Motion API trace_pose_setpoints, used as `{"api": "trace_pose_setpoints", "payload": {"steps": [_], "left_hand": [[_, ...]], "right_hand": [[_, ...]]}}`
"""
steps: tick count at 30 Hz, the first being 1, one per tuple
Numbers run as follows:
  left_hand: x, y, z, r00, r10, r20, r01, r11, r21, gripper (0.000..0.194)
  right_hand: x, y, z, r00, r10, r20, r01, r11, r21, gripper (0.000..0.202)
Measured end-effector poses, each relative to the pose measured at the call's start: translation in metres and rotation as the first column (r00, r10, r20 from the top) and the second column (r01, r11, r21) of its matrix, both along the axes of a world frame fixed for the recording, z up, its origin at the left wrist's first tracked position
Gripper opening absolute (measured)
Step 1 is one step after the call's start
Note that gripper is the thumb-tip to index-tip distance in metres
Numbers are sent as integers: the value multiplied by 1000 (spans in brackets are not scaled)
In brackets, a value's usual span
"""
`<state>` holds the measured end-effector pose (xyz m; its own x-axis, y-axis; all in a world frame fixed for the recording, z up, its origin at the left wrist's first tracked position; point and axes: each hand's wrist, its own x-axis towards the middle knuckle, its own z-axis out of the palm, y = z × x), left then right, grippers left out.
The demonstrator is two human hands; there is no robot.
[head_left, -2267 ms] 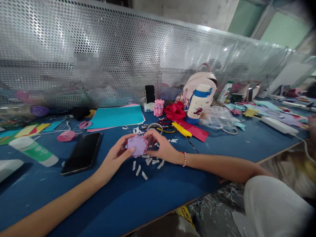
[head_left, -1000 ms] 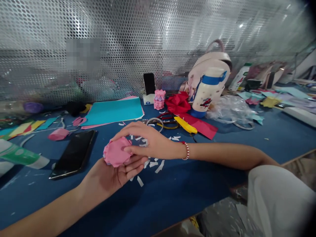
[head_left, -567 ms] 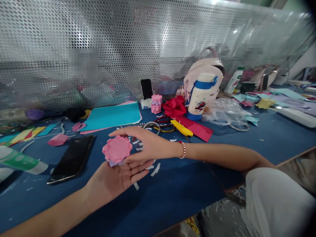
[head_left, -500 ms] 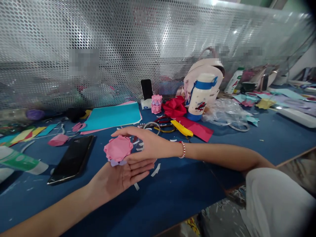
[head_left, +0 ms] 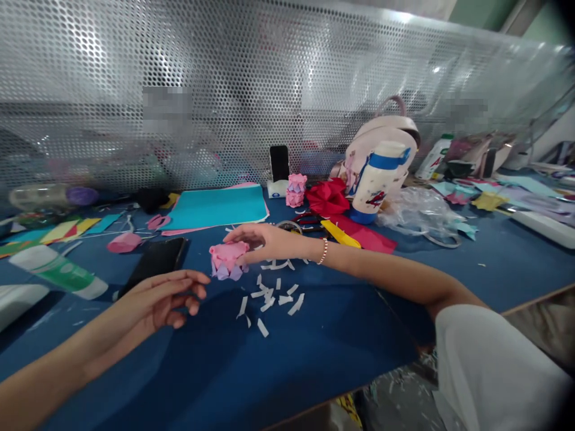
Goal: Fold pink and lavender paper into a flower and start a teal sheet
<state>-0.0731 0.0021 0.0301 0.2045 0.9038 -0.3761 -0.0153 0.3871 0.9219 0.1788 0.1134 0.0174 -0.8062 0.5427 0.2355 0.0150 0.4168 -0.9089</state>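
Note:
My right hand (head_left: 265, 242) wears a beaded bracelet and grips a folded paper piece (head_left: 229, 258), pink on top with lilac points below, between thumb and fingers from its right side. To the left of that piece, my left hand (head_left: 168, 296) is apart from it, palm turned inward, fingers loosely curved and holding nothing. White paper strips (head_left: 268, 299) lie scattered on the blue table (head_left: 341, 353) in front of my right hand. A similar pink and lilac stacked piece (head_left: 296, 190) stands farther back.
A black phone (head_left: 157, 260) and a green-white tube (head_left: 58, 272) lie at left. Behind are blue paper sheets (head_left: 215, 206), an upright phone (head_left: 279, 163), a red paper flower (head_left: 327, 197), a yellow-handled tool (head_left: 340, 233), a bottle (head_left: 375, 182) and a backpack (head_left: 359, 140).
My left hand has moved left, out from under the paper piece, and its fingers have curled. My right hand still holds the piece, now tilted to show its side.

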Motion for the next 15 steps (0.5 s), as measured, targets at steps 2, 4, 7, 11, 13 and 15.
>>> {"api": "trace_pose_setpoints", "payload": {"steps": [2,4,7,11,13,15], "left_hand": [[-12,1,1,999,41,-1,-41,999,29,13],[-19,-1,4,998,57,-38,-55,998,36,13],[-21,-8,9,990,55,-131,-44,995,88,18],[-21,-13,10,969,36,-244,15,979,203,17],[-22,-11,8,959,33,-283,44,964,261,15],[-23,-8,5,946,36,-321,75,942,327,14]], "right_hand": [[-10,-5,-2,998,60,21,-61,995,81,43],[-17,-10,-4,994,95,60,-102,984,146,42],[-21,-16,-9,988,98,121,-120,974,192,46],[-18,-18,-15,985,116,126,-140,969,202,58],[-14,-18,-18,984,110,139,-141,960,243,66],[-10,-19,-20,984,90,157,-132,948,289,70]]}}
